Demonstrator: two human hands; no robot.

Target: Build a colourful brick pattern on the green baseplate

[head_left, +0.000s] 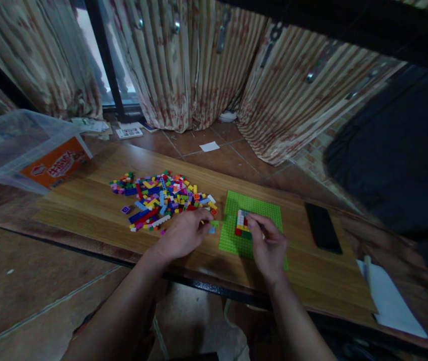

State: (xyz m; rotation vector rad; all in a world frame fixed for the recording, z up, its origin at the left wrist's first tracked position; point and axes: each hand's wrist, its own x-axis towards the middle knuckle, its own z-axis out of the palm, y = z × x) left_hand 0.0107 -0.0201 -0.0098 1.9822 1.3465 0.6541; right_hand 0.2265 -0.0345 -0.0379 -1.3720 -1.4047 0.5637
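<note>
A green baseplate (255, 208) lies on the wooden board, with a small multicoloured brick stack (241, 222) built on its near left part. My right hand (268, 248) rests on the baseplate, fingers curled and touching the stack. My left hand (185, 233) lies just left of the baseplate with fingers pinched on a small green brick (214, 225); a blue brick sits beside it. A spread heap of loose coloured bricks (161, 198) lies just beyond my left hand.
A clear plastic bin (21, 148) with an orange label stands at the far left. A black phone (322, 226) lies right of the baseplate, white paper (390, 301) at the near right. Curtains hang behind, tiled floor beyond the board.
</note>
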